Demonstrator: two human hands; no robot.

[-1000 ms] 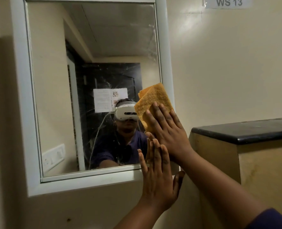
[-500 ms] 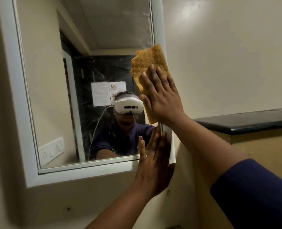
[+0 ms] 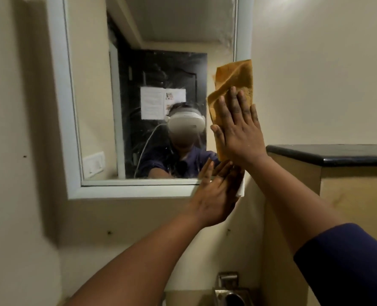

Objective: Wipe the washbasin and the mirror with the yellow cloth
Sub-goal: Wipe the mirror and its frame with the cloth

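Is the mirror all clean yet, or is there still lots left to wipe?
Not clean yet. The right hand presses the yellow cloth flat on the mirror at its right edge, while the left hand rests open on the bottom right corner. Streaks and smears show across the middle of the glass, so that is left. The washbasin barely shows, so I cannot tell about it.

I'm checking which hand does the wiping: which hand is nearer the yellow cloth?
Right. The right hand presses flat on the yellow cloth at the mirror's right edge; the left hand rests below it, at the lower frame corner.
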